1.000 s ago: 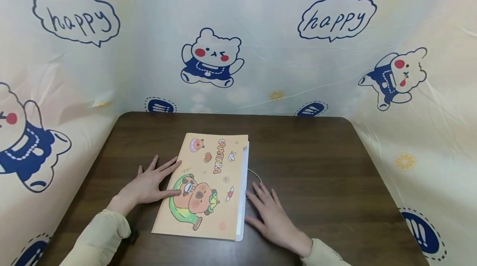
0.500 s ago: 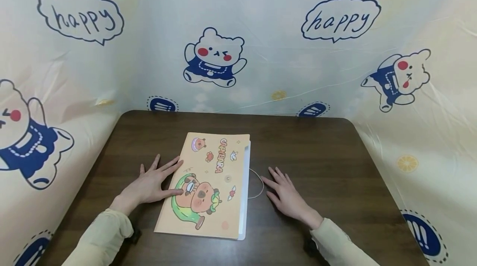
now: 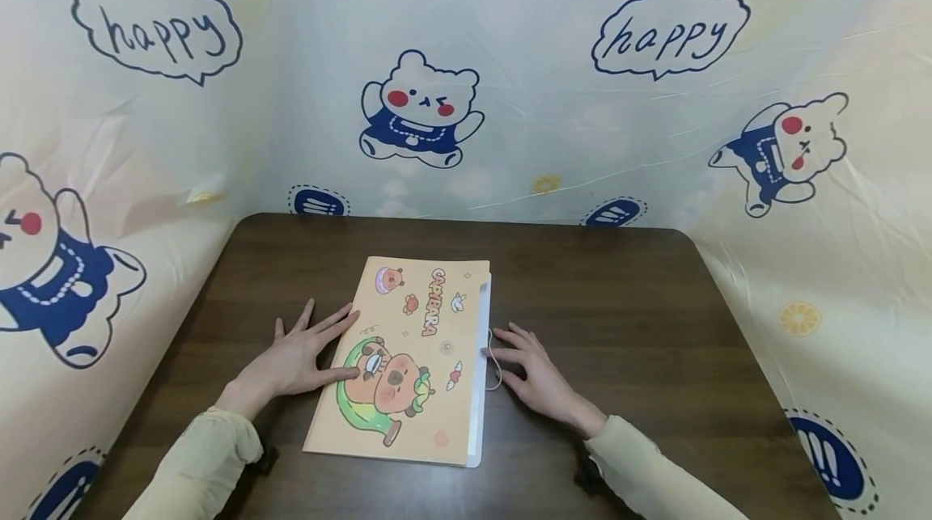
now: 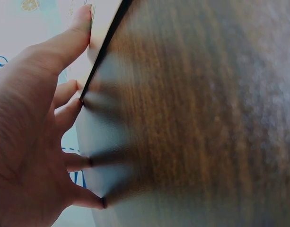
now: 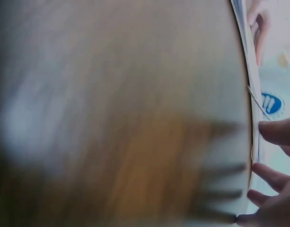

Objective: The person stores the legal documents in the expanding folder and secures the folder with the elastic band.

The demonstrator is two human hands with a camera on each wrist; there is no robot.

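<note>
A beige folder-like book (image 3: 408, 310) with capybara pictures and the word CAPIBARA lies on the brown table (image 3: 597, 302), its lettering turned sideways. My left hand (image 3: 287, 358) rests spread at its left edge, thumb on the cover, several fingertips on the table. At the right edge, white pages or an inner sheet (image 3: 476, 407) stick out. A thin pale elastic cord (image 3: 499, 378) loops out there, and the fingers of my right hand (image 3: 535, 374) are at it. In the right wrist view, the thumb (image 5: 277, 132) is apart from the other fingers, beside the cord (image 5: 258, 101).
A pale curtain (image 3: 524, 116) printed with bears and the word happy stands behind and along both sides of the table. Dark wrist straps (image 3: 265, 459) show under the light sleeves (image 3: 200, 463).
The right hand moved away rightward from the book's edge, then came back left to the cord, whose loop now looks narrower. The left hand has stayed in place on the book.
</note>
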